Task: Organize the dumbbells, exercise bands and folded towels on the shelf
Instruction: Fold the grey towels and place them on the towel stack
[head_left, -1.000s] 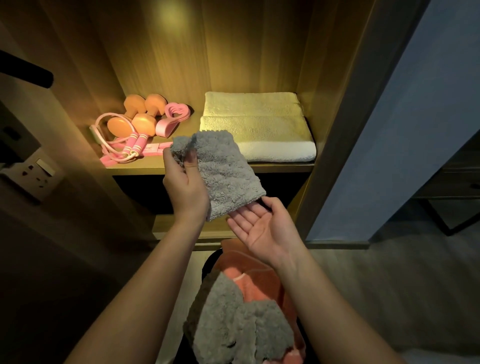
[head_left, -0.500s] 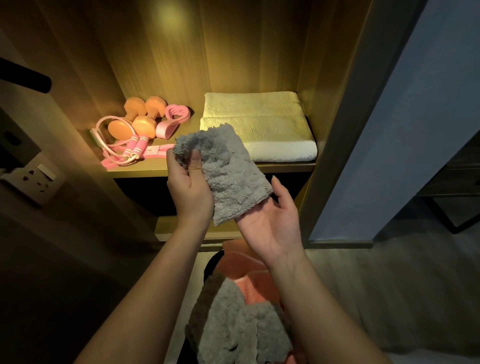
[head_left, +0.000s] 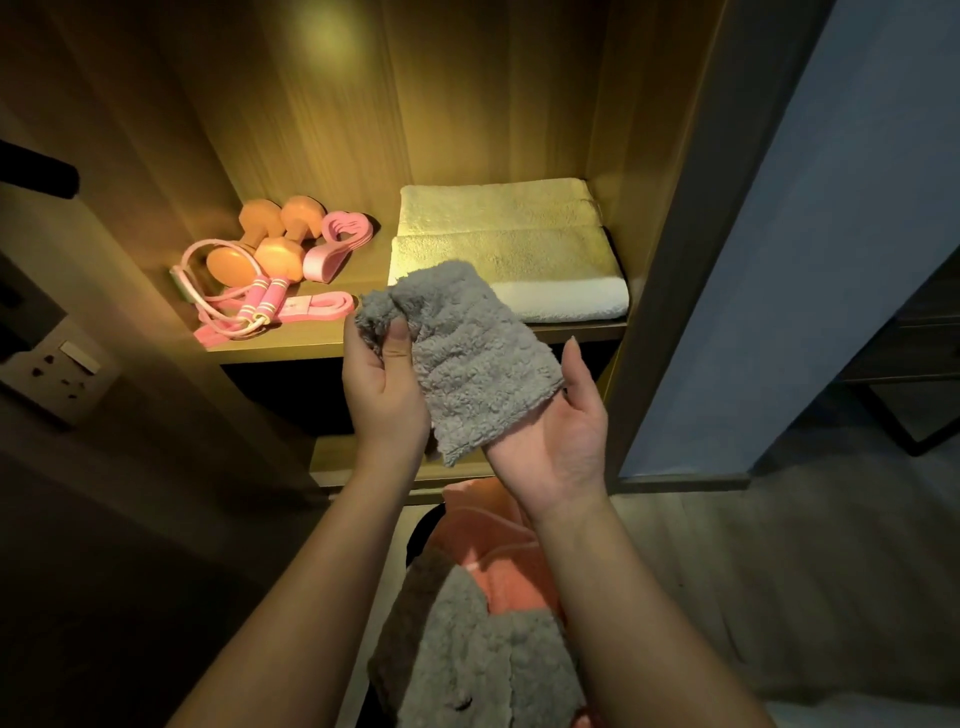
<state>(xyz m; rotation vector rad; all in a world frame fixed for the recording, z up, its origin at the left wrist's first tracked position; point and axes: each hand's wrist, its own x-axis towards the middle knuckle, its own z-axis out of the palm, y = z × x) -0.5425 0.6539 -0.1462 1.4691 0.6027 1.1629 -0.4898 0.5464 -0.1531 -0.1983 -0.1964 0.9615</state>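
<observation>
- One small grey towel (head_left: 472, 358), folded, is held in the air between two bare hands, in front of a lit wooden shelf (head_left: 291, 347).
- The left hand (head_left: 384, 395) pinches the towel's upper left corner, thumb pressed on the bunched cloth.
- The right hand (head_left: 556, 436) lies palm up under the towel's lower edge, relaxed, thumb straight beside the cloth; its fingers are hidden beneath.
- Just beyond the hands, on the shelf, lies one folded cream towel (head_left: 504, 244).
- Beyond and left of the left hand stand two orange dumbbells (head_left: 278, 254), side by side.
- Beside them is one pink band (head_left: 337, 244) coiled into a heart shape, and one flat pink band (head_left: 317, 305) lies nearer the left hand.
- One pink-handled skipping rope (head_left: 262, 301) loops around the dumbbells' near ends.
- Below the wrists, one loose grey towel (head_left: 478, 665) lies heaped on one orange towel (head_left: 498, 545).
- Far left of the left hand, one wall socket (head_left: 57, 364).
</observation>
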